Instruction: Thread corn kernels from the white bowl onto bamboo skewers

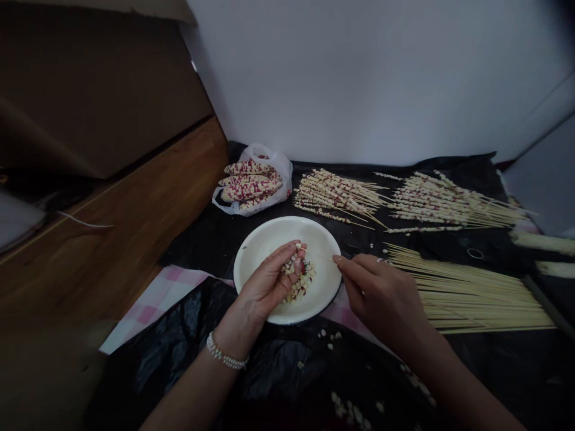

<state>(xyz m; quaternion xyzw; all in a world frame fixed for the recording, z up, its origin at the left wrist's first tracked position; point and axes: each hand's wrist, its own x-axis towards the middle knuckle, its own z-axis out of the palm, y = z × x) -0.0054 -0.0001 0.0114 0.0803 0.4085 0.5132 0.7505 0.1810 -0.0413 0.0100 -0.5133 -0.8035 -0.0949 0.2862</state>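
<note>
One thin bamboo skewer spans the gap between the hands, above a white enamel plate with a dark rim. The right hand pinches its far end between thumb and fingertips. The left hand is cupped, fingers pressed together and curled over the near end, against a small heap of corn kernels on the plate. One beaded bracelet circles the left wrist; one ring sits on the right hand.

Beyond the plate lie four visible red-and-cream corn cobs in one white plastic bag, and two bundles of kernel-threaded skewers. One bundle of bare skewers lies beside the right hand. Loose kernels are scattered on a black plastic sheet, which partly covers a pink gingham cloth.
</note>
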